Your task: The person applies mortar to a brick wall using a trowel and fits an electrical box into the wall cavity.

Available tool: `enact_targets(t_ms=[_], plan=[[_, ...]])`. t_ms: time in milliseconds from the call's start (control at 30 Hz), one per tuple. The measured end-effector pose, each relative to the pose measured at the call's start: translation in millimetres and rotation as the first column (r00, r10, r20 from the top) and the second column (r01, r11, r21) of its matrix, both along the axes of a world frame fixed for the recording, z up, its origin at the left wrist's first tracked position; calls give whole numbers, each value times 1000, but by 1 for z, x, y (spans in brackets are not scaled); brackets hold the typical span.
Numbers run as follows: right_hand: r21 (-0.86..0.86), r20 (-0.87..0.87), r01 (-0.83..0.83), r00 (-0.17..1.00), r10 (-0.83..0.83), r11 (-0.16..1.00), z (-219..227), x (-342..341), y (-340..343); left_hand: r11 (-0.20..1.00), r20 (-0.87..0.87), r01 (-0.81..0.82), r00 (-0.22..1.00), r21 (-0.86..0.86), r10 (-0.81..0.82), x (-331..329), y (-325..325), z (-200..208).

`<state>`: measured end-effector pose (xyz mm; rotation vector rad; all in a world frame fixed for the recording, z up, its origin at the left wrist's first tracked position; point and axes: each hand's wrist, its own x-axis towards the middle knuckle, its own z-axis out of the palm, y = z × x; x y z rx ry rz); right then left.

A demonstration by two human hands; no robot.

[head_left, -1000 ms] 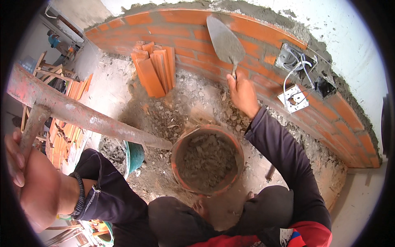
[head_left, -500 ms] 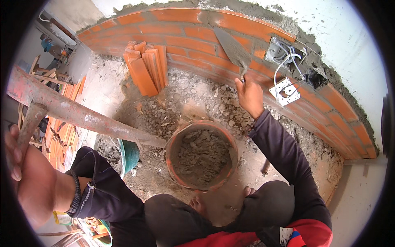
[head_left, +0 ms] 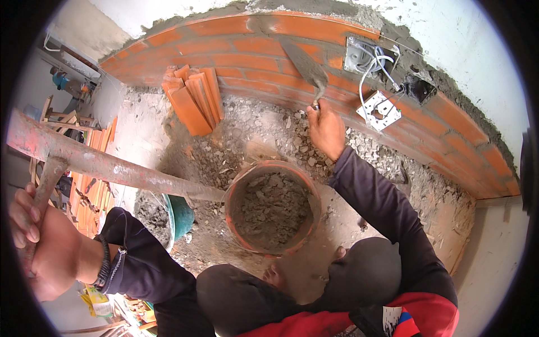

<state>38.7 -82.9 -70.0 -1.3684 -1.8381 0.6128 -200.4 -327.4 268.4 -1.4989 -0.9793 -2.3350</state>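
My right hand (head_left: 327,132) is closed round the handle of a pointed trowel (head_left: 305,63), its mortar-smeared blade held up against the brick wall (head_left: 258,63). Close to me stands a round bucket (head_left: 231,222) with wet grey mortar (head_left: 273,208) inside. At the far left, my left hand (head_left: 42,236) wraps round a thin bar branching off a thick, rusty, paint-flecked metal pipe (head_left: 120,168). That pipe runs across to the bucket's left side. Beyond the bucket, a stack of orange clay bricks (head_left: 193,104) leans at the foot of the wall.
Loose wires hang from an electrical box (head_left: 359,56) and a white socket plate (head_left: 380,110) on the wall. A green tub (head_left: 181,216) of mortar sits left of the bucket. Rubble (head_left: 281,132) covers the floor along the wall. Another person (head_left: 63,81) is at the far left.
My right hand and the trowel have shifted slightly left and nearer in the picture. My left hand keeps its hold on the bar. The whole view has turned a little.
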Motion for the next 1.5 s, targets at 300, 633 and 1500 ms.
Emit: enact_targets(t_ms=[300,633,1500], plan=[[-91,-196,60,978,-77,994,-19,53,-22,911,-162,340,910,-232,-381,-75,-43,5],[-155,-405,-44,914,-23,987,-31,69,-67,872,-146,394,882,-291,-447,-64,-37,1],[-584,31,-264,938,346,768,24,248,-174,308,-88,-104,994,-946,66,-52,-115,-243]])
